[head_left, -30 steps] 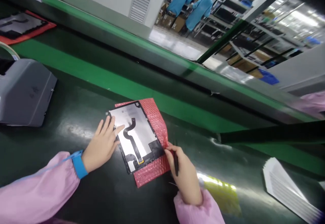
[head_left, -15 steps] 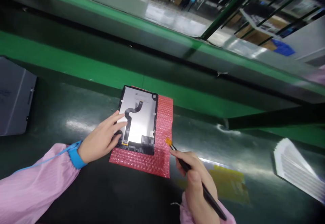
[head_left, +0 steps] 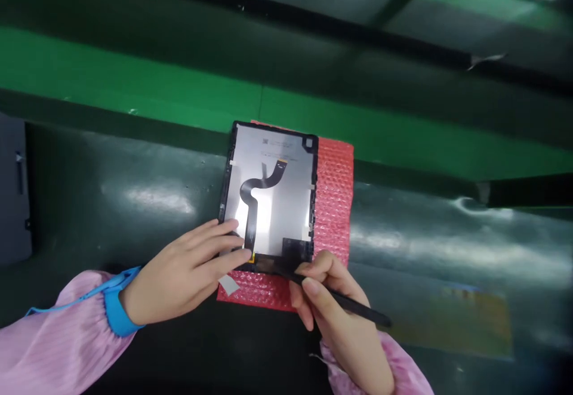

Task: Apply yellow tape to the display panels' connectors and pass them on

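A flat display panel [head_left: 286, 216] is lying silvery back upward on a red bubble-wrap sheet [head_left: 335, 204], which is showing along the panel's right side and below its near edge. A black ribbon cable [head_left: 251, 204] is snaking across the silvery back, its lower end reaching a small yellow patch by the near edge. The left hand [head_left: 188, 269] is resting with extended, slightly parted fingers over the panel's lower left corner, grasping nothing that can be seen. The right hand [head_left: 340, 305] is pinching black tweezers [head_left: 358, 309] between thumb and fingers, their front end pointing at the near edge; whether the tips are gripping anything cannot be told. A small pale slip [head_left: 228, 284] is showing over the wrap just beside the left fingers. A blue wristband [head_left: 119, 305] is circling the left wrist, and pink sleeves [head_left: 76, 338] are covering both forearms. Farther out, a yellowish sheet [head_left: 474, 323] is lying on the dark green tabletop [head_left: 111, 204] to the right, while a grey casing [head_left: 13, 192] is standing at the left margin.
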### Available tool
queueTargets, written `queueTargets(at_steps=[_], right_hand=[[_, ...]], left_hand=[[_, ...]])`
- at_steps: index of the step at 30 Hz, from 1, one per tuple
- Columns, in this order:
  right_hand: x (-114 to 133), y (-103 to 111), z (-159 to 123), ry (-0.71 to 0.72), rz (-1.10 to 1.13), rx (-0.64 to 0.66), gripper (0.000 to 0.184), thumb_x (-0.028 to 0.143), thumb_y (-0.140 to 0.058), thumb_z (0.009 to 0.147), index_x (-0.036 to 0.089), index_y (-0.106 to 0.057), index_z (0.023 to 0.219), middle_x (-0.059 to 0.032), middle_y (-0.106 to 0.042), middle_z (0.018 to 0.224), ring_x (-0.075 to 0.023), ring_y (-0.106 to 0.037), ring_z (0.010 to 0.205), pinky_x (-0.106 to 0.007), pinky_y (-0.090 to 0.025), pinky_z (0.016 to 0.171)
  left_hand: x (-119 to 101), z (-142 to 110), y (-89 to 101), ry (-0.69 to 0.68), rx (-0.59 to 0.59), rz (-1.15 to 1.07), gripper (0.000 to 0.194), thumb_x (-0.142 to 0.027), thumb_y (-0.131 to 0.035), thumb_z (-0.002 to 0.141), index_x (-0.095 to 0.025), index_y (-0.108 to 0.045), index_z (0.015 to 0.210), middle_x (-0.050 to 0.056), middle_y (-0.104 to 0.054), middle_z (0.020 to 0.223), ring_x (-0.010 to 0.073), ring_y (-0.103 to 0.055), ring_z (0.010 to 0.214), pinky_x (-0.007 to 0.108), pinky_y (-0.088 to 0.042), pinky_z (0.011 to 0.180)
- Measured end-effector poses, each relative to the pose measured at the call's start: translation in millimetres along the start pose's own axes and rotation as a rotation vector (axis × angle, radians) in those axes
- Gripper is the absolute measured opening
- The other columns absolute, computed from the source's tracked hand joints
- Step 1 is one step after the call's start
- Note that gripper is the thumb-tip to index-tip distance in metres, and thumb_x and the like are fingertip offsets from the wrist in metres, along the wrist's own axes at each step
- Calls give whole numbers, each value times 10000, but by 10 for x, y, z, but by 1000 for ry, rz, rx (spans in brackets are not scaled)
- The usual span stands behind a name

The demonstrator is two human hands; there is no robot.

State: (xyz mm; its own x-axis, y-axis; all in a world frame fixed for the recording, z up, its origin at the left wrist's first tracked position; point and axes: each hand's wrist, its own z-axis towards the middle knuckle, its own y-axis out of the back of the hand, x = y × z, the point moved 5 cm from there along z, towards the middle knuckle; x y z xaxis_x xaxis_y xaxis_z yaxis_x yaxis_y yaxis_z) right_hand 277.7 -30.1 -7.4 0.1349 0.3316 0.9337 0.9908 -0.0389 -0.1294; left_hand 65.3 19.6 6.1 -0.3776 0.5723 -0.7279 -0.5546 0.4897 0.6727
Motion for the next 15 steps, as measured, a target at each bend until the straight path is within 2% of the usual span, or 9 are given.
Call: queueTargets(at_steps=[4, 9, 12, 15], right_hand=[[7, -43, 8, 67, -76, -84, 240, 310, -639, 951, 232, -500, 772, 76, -540, 543, -70, -411, 398, -192, -294, 398], [22, -103, -20, 114, -154, -101, 213, 227, -589, 978, 250, -475, 800, 72, -562, 588, -77, -424, 419, -206, -305, 417], [48, -154, -39, 133, -167, -129, 208, 240, -584, 983, 258, -468, 812, 72, -570, 597, -82, -427, 411, -217, -325, 420], [72, -206, -59, 131, -183, -185, 190, 262, -612, 973, 261, -483, 832, 69, -577, 614, -82, -451, 426, -222, -342, 430]], left_hand=[[15, -24, 32, -1, 40, -20, 499, -93, -480, 960, -261, -494, 1429, 59, -628, 1383, 271, -459, 1411, 547, -390, 1179], [62, -52, 12, 60, 79, -124, 583, -59, -510, 941, -325, -465, 1458, 26, -597, 1421, 278, -440, 1421, 569, -356, 1192], [58, -56, 21, 60, 69, -141, 692, -27, -525, 926, -349, -362, 1517, 18, -584, 1436, 278, -448, 1415, 565, -347, 1200], [37, -48, 28, 34, 88, -60, 715, -37, -501, 945, -313, -261, 1560, 32, -581, 1439, 267, -428, 1430, 543, -364, 1198]])
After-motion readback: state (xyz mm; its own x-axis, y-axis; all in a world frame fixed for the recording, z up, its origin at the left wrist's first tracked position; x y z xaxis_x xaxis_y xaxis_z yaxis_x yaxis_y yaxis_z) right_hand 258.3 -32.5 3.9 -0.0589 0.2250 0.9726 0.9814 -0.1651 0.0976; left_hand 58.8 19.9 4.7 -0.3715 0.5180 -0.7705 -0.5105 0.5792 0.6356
